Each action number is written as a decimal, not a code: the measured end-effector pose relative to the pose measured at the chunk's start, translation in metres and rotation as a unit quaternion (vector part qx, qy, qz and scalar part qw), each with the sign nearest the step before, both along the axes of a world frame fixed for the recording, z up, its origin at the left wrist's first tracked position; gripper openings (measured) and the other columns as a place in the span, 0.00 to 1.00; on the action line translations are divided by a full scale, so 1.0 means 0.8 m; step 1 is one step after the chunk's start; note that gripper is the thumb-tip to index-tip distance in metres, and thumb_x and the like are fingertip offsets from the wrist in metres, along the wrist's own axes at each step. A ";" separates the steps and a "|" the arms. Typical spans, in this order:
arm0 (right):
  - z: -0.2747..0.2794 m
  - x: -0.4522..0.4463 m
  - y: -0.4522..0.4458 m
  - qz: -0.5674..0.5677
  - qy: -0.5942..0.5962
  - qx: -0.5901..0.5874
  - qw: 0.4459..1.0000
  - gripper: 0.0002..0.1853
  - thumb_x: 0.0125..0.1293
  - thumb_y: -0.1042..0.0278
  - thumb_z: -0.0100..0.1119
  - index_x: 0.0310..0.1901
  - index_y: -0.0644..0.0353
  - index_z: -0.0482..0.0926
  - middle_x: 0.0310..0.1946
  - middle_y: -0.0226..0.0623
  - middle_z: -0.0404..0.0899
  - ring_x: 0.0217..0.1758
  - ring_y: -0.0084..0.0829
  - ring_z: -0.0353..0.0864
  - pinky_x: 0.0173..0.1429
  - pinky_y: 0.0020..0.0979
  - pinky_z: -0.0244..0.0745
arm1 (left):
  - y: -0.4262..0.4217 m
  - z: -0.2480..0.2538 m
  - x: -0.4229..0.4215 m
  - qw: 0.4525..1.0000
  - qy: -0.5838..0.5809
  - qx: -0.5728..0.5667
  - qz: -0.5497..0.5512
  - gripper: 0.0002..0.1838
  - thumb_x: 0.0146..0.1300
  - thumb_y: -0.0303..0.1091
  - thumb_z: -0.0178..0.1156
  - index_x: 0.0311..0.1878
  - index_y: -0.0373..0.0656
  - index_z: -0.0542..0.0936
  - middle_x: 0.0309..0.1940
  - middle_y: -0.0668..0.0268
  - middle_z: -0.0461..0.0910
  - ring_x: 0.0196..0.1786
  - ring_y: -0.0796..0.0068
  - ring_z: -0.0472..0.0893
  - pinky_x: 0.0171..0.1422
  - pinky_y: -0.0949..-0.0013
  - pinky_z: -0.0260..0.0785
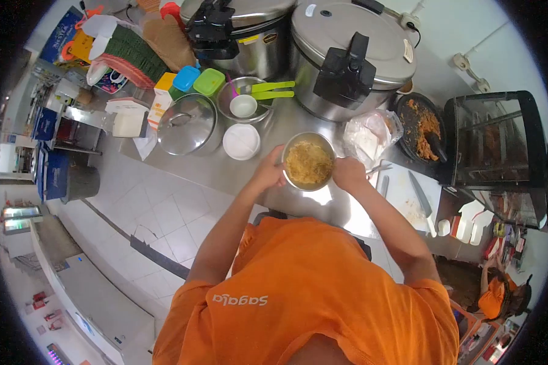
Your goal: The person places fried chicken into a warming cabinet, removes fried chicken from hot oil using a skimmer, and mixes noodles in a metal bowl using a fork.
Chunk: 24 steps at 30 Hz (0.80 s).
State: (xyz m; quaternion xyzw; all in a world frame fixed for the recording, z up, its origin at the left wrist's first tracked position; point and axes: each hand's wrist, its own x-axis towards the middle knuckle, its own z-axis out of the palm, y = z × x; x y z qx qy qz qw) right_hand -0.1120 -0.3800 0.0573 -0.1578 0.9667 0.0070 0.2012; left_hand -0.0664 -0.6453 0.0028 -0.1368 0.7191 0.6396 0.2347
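A round metal bowl point(288, 176) with yellow-brown crumbly food point(309, 162) in it is held at the counter's front edge, in front of my body. My left hand point(270, 170) grips its left side, thumb near the rim. Against the bowl's right side, my right hand point(349, 174) is closed; its fingertips are hidden, so whether it holds a rim or a handle does not show. Just beyond my right hand lies a clear plastic bag point(371, 137) with something white inside. A white round container point(242, 142) stands beyond my left hand.
Two big lidded steel cookers point(353, 42) stand at the back. On the left are a glass-lidded pot point(187, 125) and a bowl with green-handled utensils point(274, 91). To the right are a stone mortar point(420, 125), a knife point(421, 198) on a white board point(402, 198), and a glass cabinet point(493, 146).
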 end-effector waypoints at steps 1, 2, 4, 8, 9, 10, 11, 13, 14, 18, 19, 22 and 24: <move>-0.060 -0.006 0.011 0.011 0.029 -0.064 0.997 0.14 0.67 0.62 0.54 0.39 0.57 0.88 0.41 0.47 0.87 0.38 0.53 0.87 0.43 0.48 0.83 | 0.007 0.005 0.002 1.000 0.006 -0.001 -0.004 0.32 0.74 0.25 0.53 0.79 0.54 0.60 0.25 0.60 0.82 0.20 0.74 0.80 0.23 0.68 0.74; -0.101 -0.013 0.016 0.013 0.022 -0.099 0.995 0.14 0.66 0.61 0.54 0.39 0.57 0.88 0.39 0.47 0.88 0.36 0.52 0.87 0.42 0.47 0.83 | 0.014 0.011 0.005 1.000 0.010 -0.001 -0.008 0.32 0.74 0.25 0.53 0.79 0.54 0.60 0.25 0.59 0.82 0.21 0.74 0.81 0.24 0.68 0.74; -0.135 -0.017 0.017 0.012 0.004 -0.165 0.986 0.14 0.66 0.59 0.56 0.37 0.58 0.88 0.36 0.47 0.88 0.34 0.49 0.86 0.40 0.44 0.82 | 0.024 0.026 0.014 1.000 0.010 0.000 0.002 0.32 0.75 0.25 0.53 0.79 0.54 0.59 0.27 0.58 0.82 0.21 0.73 0.81 0.24 0.67 0.75; -0.091 -0.003 0.011 -0.150 -0.047 -0.355 0.922 0.17 0.59 0.55 0.58 0.27 0.62 0.85 0.24 0.52 0.81 0.32 0.52 0.85 0.41 0.46 0.79 | 0.020 0.026 0.016 0.999 -0.009 0.018 0.031 0.32 0.75 0.26 0.53 0.79 0.53 0.58 0.28 0.58 0.83 0.23 0.73 0.82 0.25 0.68 0.75; -0.089 -0.005 0.020 -0.143 -0.043 -0.374 0.915 0.17 0.59 0.54 0.58 0.27 0.62 0.85 0.25 0.52 0.81 0.31 0.52 0.84 0.40 0.47 0.78 | 0.014 0.019 0.018 0.998 -0.019 0.025 0.047 0.32 0.75 0.26 0.53 0.79 0.53 0.58 0.29 0.58 0.83 0.23 0.73 0.82 0.25 0.68 0.75; -0.083 -0.005 0.023 -0.137 -0.039 -0.393 0.908 0.17 0.59 0.54 0.58 0.27 0.61 0.85 0.25 0.51 0.81 0.31 0.52 0.84 0.39 0.47 0.77 | 0.003 0.005 0.019 0.998 -0.028 0.043 0.042 0.33 0.76 0.27 0.54 0.80 0.53 0.56 0.29 0.58 0.83 0.24 0.73 0.82 0.26 0.68 0.76; -0.076 -0.005 0.028 -0.133 -0.030 -0.369 0.919 0.17 0.59 0.55 0.58 0.27 0.62 0.85 0.25 0.52 0.81 0.31 0.53 0.84 0.39 0.48 0.77 | -0.008 -0.009 0.019 0.997 -0.037 0.061 0.036 0.33 0.76 0.29 0.54 0.80 0.53 0.55 0.29 0.58 0.83 0.25 0.73 0.82 0.27 0.68 0.77; -0.036 -0.005 0.033 -0.124 -0.012 -0.320 0.939 0.16 0.59 0.56 0.57 0.27 0.62 0.84 0.25 0.52 0.81 0.31 0.53 0.83 0.38 0.49 0.76 | -0.016 -0.016 0.019 0.995 -0.045 0.082 0.029 0.35 0.76 0.30 0.55 0.81 0.52 0.53 0.30 0.59 0.83 0.26 0.73 0.82 0.28 0.69 0.77; -0.020 -0.004 0.036 -0.104 0.018 -0.327 0.939 0.16 0.60 0.56 0.57 0.27 0.61 0.84 0.26 0.52 0.81 0.32 0.54 0.83 0.39 0.49 0.76 | -0.018 -0.015 0.020 0.995 -0.044 0.085 0.029 0.35 0.75 0.29 0.56 0.80 0.52 0.54 0.31 0.59 0.84 0.25 0.74 0.81 0.28 0.70 0.76; 0.020 -0.011 0.041 -0.043 0.075 -0.197 0.977 0.16 0.62 0.54 0.58 0.31 0.60 0.85 0.31 0.51 0.84 0.38 0.55 0.84 0.44 0.51 0.78 | -0.017 -0.059 0.032 0.996 0.005 0.066 0.055 0.40 0.69 0.30 0.62 0.80 0.48 0.54 0.41 0.58 0.86 0.29 0.73 0.84 0.31 0.69 0.79; 0.016 -0.018 0.040 0.005 0.090 -0.154 0.984 0.19 0.64 0.51 0.59 0.30 0.62 0.83 0.31 0.53 0.84 0.34 0.55 0.84 0.39 0.53 0.77 | -0.016 -0.074 0.037 0.993 0.065 0.088 0.042 0.42 0.65 0.29 0.65 0.79 0.48 0.57 0.43 0.58 0.86 0.28 0.73 0.83 0.30 0.69 0.79; -0.113 -0.067 0.070 0.115 0.149 -0.102 0.977 0.20 0.70 0.51 0.53 0.38 0.60 0.84 0.37 0.52 0.86 0.40 0.55 0.86 0.44 0.55 0.79 | -0.021 -0.077 0.029 0.990 0.102 0.086 0.040 0.38 0.67 0.29 0.63 0.78 0.48 0.59 0.40 0.60 0.85 0.25 0.74 0.82 0.27 0.70 0.77; -0.109 -0.085 0.071 0.130 0.101 -0.027 0.986 0.19 0.68 0.54 0.55 0.39 0.63 0.85 0.38 0.54 0.86 0.44 0.53 0.87 0.48 0.51 0.81 | -0.028 -0.069 0.028 0.992 0.082 0.085 0.049 0.36 0.68 0.29 0.61 0.78 0.49 0.61 0.37 0.61 0.84 0.24 0.75 0.81 0.25 0.70 0.76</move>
